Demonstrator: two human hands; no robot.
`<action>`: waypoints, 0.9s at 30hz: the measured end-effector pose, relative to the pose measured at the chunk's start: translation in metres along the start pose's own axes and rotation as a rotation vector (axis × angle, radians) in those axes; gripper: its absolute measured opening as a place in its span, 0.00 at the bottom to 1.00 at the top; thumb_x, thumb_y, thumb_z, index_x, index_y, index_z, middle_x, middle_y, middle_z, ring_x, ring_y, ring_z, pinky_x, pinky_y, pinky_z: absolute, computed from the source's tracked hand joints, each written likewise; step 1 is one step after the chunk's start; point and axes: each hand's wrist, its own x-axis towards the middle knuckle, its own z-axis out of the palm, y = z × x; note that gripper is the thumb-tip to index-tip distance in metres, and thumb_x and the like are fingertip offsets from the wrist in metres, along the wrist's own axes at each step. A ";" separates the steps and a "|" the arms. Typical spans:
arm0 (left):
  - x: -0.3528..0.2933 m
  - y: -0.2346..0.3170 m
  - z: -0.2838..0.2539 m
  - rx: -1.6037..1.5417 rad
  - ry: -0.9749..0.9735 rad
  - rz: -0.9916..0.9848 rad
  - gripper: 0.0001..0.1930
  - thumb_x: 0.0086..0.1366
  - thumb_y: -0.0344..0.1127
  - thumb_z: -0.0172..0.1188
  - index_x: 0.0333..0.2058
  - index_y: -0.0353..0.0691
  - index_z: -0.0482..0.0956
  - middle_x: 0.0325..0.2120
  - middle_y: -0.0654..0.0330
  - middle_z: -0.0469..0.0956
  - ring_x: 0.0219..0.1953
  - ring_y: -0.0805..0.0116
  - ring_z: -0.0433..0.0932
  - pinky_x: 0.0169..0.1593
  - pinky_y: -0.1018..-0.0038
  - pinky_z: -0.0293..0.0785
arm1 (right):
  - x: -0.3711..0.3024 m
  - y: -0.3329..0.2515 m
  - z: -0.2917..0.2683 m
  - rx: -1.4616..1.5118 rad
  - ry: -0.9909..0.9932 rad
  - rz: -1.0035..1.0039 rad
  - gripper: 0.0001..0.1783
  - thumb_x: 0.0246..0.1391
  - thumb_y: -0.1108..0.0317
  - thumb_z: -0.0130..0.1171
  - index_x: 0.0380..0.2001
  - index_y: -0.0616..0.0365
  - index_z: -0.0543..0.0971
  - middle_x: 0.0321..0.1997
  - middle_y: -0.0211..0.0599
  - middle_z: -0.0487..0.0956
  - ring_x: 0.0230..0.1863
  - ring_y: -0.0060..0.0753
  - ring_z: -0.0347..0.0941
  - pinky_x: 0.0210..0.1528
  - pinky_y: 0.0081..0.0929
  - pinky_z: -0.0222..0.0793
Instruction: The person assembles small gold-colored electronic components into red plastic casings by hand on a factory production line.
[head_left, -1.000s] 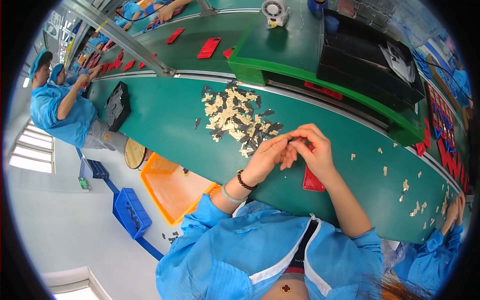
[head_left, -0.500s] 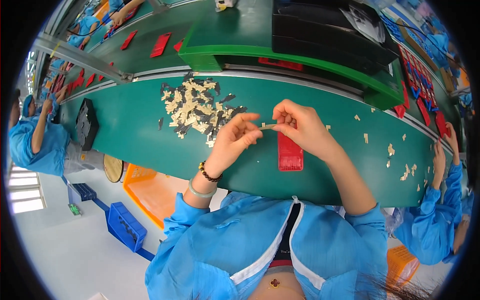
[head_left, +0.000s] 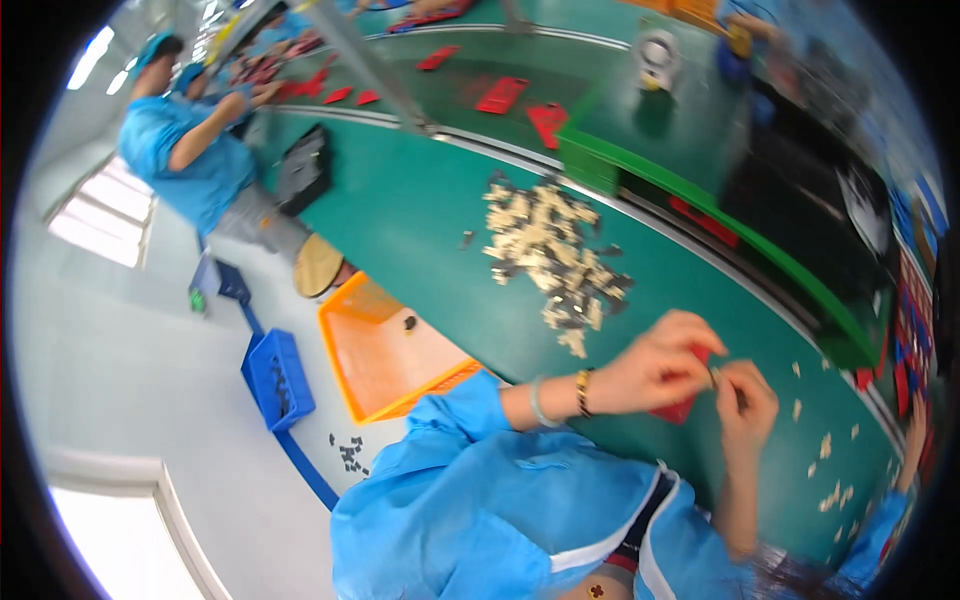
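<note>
My left hand [head_left: 665,368] and my right hand [head_left: 746,408] are close together over the table, fingertips nearly touching. Both are closed in a pinch around something small and thin between them, too blurred to name. Beneath my left hand, and partly hidden by it, lies a red flat plastic piece [head_left: 676,408]. To the left of the hands, a loose pile of small cream and dark grey pieces [head_left: 545,240] is spread on the green tabletop [head_left: 400,230].
A green raised shelf [head_left: 600,165] with a black bin [head_left: 800,170] stands behind the pile. Cream pieces [head_left: 826,445] are scattered at the right. An orange crate [head_left: 345,375] and blue bin [head_left: 280,380] are on the floor. A co-worker [head_left: 190,150] works at the far left.
The view has swung to the left and tilted, so the table and my hands appear farther right and lower. A pale strip showed between my fingers before; what they pinch is now blurred.
</note>
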 end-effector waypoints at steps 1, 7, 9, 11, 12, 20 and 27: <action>0.000 0.001 0.004 -0.030 -0.044 0.112 0.01 0.57 0.27 0.62 0.28 0.40 0.78 0.42 0.58 0.77 0.49 0.59 0.72 0.54 0.58 0.65 | -0.008 0.010 -0.007 0.094 -0.015 0.092 0.02 0.48 0.81 0.59 0.28 0.65 0.78 0.28 0.36 0.76 0.27 0.23 0.72 0.29 0.17 0.66; 0.002 0.001 0.013 -0.049 -0.357 0.100 0.05 0.60 0.31 0.61 0.35 0.39 0.77 0.36 0.59 0.77 0.41 0.56 0.75 0.45 0.64 0.72 | -0.029 0.050 -0.063 -0.417 0.211 0.195 0.09 0.43 0.84 0.59 0.25 0.61 0.70 0.31 0.34 0.69 0.32 0.25 0.65 0.36 0.20 0.64; 0.005 -0.009 0.007 0.152 -0.246 0.234 0.09 0.56 0.31 0.60 0.36 0.38 0.77 0.34 0.56 0.77 0.39 0.56 0.76 0.44 0.63 0.73 | -0.022 0.032 -0.059 -0.296 0.204 0.094 0.10 0.42 0.82 0.61 0.25 0.61 0.70 0.30 0.34 0.68 0.31 0.30 0.64 0.37 0.24 0.63; 0.005 -0.015 0.005 0.352 -0.184 0.384 0.09 0.52 0.32 0.61 0.33 0.39 0.78 0.35 0.58 0.79 0.40 0.60 0.77 0.43 0.64 0.73 | -0.003 0.001 -0.045 -0.104 -0.001 0.082 0.13 0.39 0.74 0.69 0.27 0.60 0.73 0.30 0.34 0.71 0.36 0.32 0.68 0.41 0.26 0.65; 0.007 -0.014 0.005 0.438 -0.155 0.422 0.08 0.51 0.33 0.61 0.32 0.41 0.79 0.33 0.60 0.80 0.38 0.62 0.77 0.41 0.66 0.72 | 0.006 -0.005 -0.038 -0.131 -0.086 -0.045 0.14 0.39 0.70 0.70 0.28 0.60 0.75 0.32 0.34 0.73 0.37 0.35 0.70 0.41 0.27 0.66; 0.008 -0.018 0.014 0.621 -0.118 0.562 0.11 0.45 0.34 0.62 0.30 0.41 0.79 0.31 0.62 0.80 0.34 0.64 0.75 0.36 0.68 0.68 | 0.010 -0.006 -0.030 -0.305 -0.201 -0.170 0.14 0.36 0.67 0.70 0.25 0.54 0.74 0.34 0.31 0.73 0.38 0.37 0.68 0.40 0.31 0.63; 0.005 -0.015 0.015 0.657 -0.117 0.617 0.08 0.47 0.34 0.62 0.28 0.43 0.78 0.32 0.63 0.79 0.34 0.67 0.74 0.36 0.70 0.69 | 0.007 -0.003 -0.028 -0.392 -0.258 -0.250 0.15 0.36 0.65 0.69 0.24 0.53 0.72 0.34 0.31 0.73 0.39 0.37 0.69 0.44 0.34 0.61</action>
